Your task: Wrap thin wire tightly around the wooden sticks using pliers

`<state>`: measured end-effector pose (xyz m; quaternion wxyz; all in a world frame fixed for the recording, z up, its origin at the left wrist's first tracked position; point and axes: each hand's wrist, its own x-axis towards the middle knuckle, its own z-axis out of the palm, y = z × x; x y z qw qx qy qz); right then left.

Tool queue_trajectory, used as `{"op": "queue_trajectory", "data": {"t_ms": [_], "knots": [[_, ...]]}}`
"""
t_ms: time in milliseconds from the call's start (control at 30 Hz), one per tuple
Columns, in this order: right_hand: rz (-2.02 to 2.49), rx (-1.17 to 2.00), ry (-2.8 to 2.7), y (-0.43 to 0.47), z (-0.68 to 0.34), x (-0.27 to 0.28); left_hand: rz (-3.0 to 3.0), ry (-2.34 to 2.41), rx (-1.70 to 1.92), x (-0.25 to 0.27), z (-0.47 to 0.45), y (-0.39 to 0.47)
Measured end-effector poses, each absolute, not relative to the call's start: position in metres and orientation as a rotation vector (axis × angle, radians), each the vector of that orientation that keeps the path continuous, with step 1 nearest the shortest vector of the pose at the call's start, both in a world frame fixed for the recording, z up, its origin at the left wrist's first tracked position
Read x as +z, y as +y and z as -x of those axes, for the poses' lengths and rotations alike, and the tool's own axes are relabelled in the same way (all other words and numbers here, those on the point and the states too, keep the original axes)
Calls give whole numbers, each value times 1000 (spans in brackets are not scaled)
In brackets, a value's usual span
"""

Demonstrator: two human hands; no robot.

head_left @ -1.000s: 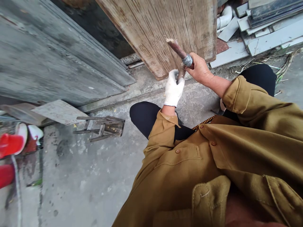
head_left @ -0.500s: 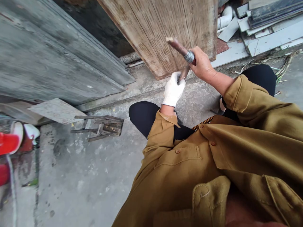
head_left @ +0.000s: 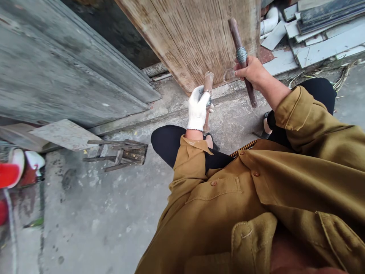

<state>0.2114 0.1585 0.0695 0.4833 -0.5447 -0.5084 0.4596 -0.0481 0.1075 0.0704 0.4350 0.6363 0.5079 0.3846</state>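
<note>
My left hand [head_left: 196, 110], in a white glove, is closed around a short brown wooden stick [head_left: 209, 80] with some wire wound about it. The stick stands nearly upright in the view, and its lower end shows below the glove. My bare right hand [head_left: 253, 72] grips another dark brown stick [head_left: 235, 33], which slants from upper left to lower right. Silvery wire [head_left: 242, 55] is wrapped in a tight coil around that stick, just above my fingers. A faint thin loop [head_left: 228, 75] shows between the hands, close to my right fingertips. The two sticks are apart.
A wooden plank door or panel [head_left: 196, 34] leans ahead, beside large grey boards [head_left: 57, 64]. A small wooden stool [head_left: 125, 152] lies on the concrete floor at left. Stacked tiles [head_left: 316, 45] and a white pipe elbow [head_left: 270, 21] are at upper right. Red items [head_left: 10, 174] sit far left.
My hands have moved apart: the right up and rightward, the left slightly left. The right stick has swung more upright, and the left stick now shows more fully.
</note>
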Motion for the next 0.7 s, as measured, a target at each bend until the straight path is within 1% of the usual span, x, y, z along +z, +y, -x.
{"op": "queue_trajectory", "data": {"t_ms": [100,233,333,433,633,700], "knots": [[1457,1184,-898,144,-204,89,-1533,1241,1000,70,49,105],[1383,1243,-803,124,-193,113,-1422,1143,1046,70,47,101],[1272,1302,-627,119,-193,119,-1319,1083,1097,71,42,98],[1241,1287,-475,120,-195,120,-1209,1074,1165,70,38,98],[1256,1374,-497,121,-198,119,-1037,1110,1278,59,35,105],[1283,1313,-589,122,-198,119,-969,1134,1322,52,34,108]]}}
